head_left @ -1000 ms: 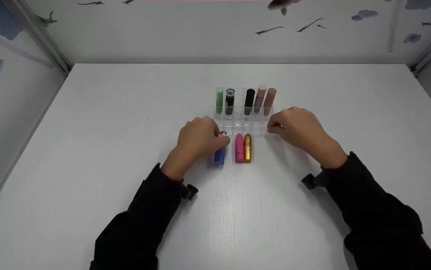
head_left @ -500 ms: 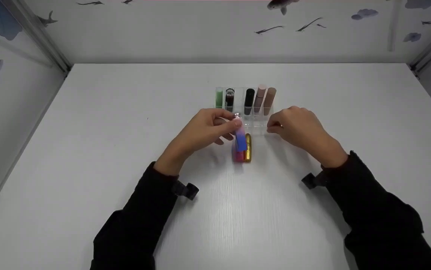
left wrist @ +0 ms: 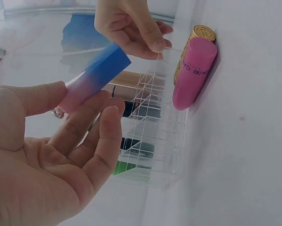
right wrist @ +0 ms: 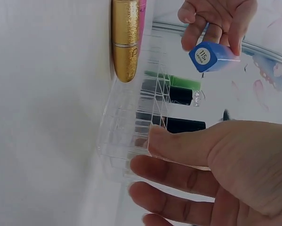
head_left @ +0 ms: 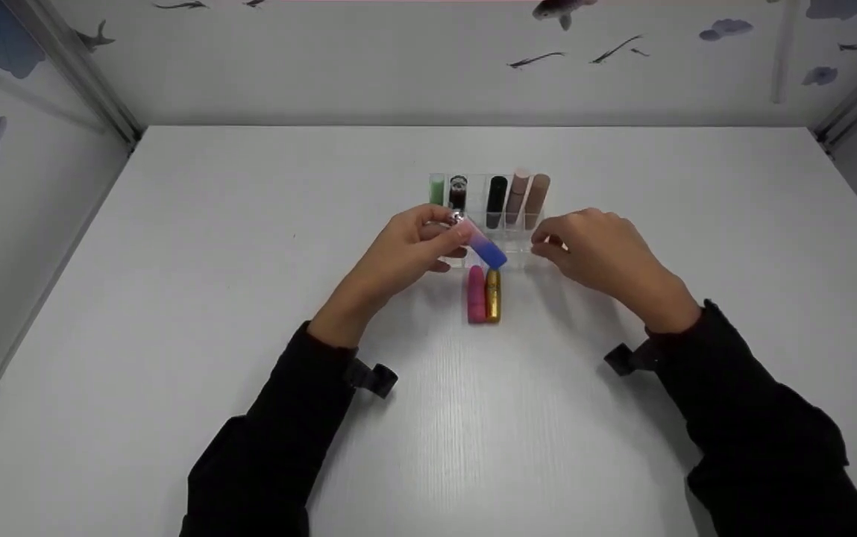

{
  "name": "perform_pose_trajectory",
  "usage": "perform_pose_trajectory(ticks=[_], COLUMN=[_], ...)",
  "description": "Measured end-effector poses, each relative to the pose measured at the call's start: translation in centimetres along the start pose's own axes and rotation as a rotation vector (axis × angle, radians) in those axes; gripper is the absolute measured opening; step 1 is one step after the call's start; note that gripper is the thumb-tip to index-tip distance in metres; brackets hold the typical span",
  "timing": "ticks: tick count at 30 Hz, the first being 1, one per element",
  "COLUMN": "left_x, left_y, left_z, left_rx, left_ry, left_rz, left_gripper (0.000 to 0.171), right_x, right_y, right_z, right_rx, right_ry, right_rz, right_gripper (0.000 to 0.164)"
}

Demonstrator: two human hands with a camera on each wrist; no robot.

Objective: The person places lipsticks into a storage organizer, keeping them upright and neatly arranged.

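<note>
My left hand pinches a pink-to-blue lipstick between thumb and fingers, tilted above the front of a clear lipstick organizer. The lipstick's blue base bears a round label, and its silvery end lies by the fingers. At the organizer's right front corner, my right hand pinches the rim between thumb and forefinger. Upright tubes fill part of the back row: a green one, a dark one with a clear top, a black one, a pinkish one and a brown one.
In front of the organizer a pink lipstick and a gold lipstick lie side by side on the white table. A pale panel printed with fish stands behind the table.
My left hand has picked the pink-to-blue lipstick up off the table, lifted it toward the organizer and tilted it. My right hand has stayed at the organizer's corner.
</note>
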State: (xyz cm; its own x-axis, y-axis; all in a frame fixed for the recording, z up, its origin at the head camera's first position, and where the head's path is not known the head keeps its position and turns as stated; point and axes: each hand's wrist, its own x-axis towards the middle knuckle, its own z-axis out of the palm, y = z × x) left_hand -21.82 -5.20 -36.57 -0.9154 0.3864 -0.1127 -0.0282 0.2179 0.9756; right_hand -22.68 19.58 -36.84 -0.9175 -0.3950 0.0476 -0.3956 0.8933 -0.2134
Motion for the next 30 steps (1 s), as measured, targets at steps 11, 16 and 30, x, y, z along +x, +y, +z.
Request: perform_pose_trajectory(ticks=[11,16,30], left_x=[0.0,-1.0,0.0], left_y=[0.2,1.4,-0.1], left_z=[0.3,0.3,0.3], left_rx=[-0.053,-0.054,-0.041], left_ry=[0.061,0.062,0.087], left_rz=[0.03,0.04,0.124], left_gripper=[0.04,0.036,0.036], right_x=[-0.5,-0.6,-0.4], right_y=[-1.9,-2.2,-2.4], right_z=[-0.8,-0.4,0.3], right_rx=[0.25,0.258,0.256], right_ry=[0.129,0.076,0.039], right_rz=[-0.141,-0.181,-0.243], right_gripper=[0.052,0.052,0.04])
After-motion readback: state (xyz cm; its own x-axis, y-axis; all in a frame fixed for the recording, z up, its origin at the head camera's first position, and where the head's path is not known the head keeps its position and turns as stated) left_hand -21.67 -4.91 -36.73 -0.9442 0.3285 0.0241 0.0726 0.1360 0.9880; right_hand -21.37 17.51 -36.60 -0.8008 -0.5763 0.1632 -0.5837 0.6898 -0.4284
